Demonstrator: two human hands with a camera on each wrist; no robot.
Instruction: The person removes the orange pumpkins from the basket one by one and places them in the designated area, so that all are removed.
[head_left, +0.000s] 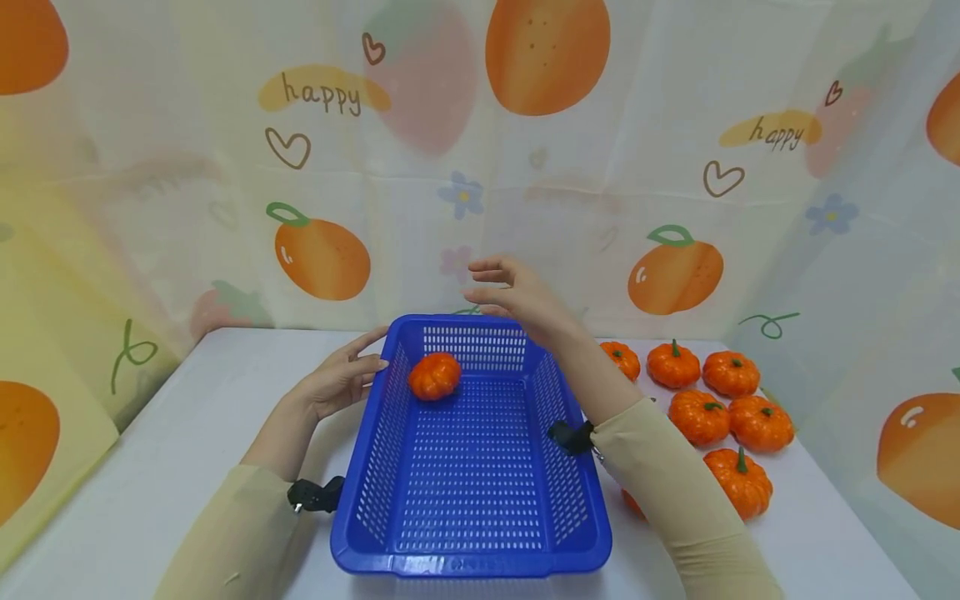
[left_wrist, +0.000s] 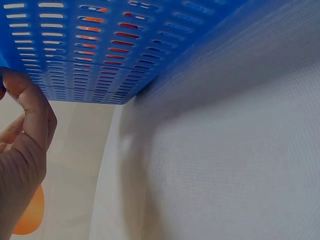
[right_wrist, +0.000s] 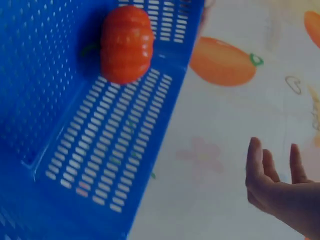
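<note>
A blue perforated plastic basket (head_left: 471, 563) stands on the white table, with one small orange pumpkin (head_left: 435, 377) in its far left corner. My left hand (head_left: 339, 379) holds the basket's left rim near the far end, thumb at the rim and other fingers along the outside; part of them is hidden behind the wall. Raised over the far right rim, my right hand (head_left: 522, 302) has loosely bent, spread fingers and nothing between them. The right wrist view shows the pumpkin (right_wrist: 127, 45) lying against the basket wall, apart from the right hand (right_wrist: 277, 192).
Several more orange pumpkins (head_left: 699, 417) sit on the table (head_left: 832, 550) right of the basket, some partly covered by the right forearm. A fruit-printed curtain (head_left: 600, 183) hangs behind the table. Dark straps (head_left: 572, 437) circle both wrists.
</note>
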